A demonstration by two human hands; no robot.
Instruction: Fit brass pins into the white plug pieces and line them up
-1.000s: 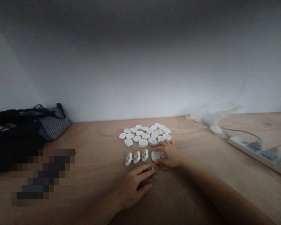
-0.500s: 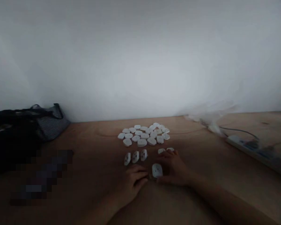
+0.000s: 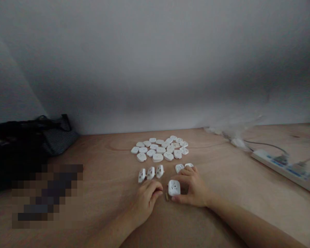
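My right hand (image 3: pixel 195 186) grips a white rounded-square plug shell (image 3: pixel 174 188) by its edges, with the thumb below and the fingers above. Holes show on the shell's facing side. Just left of it a small brass-coloured piece (image 3: pixel 166 196) lies close to the shell's lower edge. My left hand (image 3: pixel 148 198) rests to the left, thumb and fingers pinched together; whether anything is between them is hidden. Beyond it stand three similar white shells (image 3: pixel 151 173) on edge in a row. Two more shells (image 3: pixel 179 168) lie behind my right hand, partly covered by its fingers.
Several white shells (image 3: pixel 160 150) lie in a cluster farther back on the wooden table (image 3: pixel 105 193). A power strip (image 3: pixel 279 164) with plugs and cables is at the right, near clear plastic wrapping (image 3: pixel 236 134). A black bag (image 3: pixel 58 136) and a blurred-out item (image 3: pixel 51 193) are at the left.
The picture is brighter and sharper. My left thumb and fingers have drawn closer together. My right hand keeps its hold on the shell, almost in the same place.
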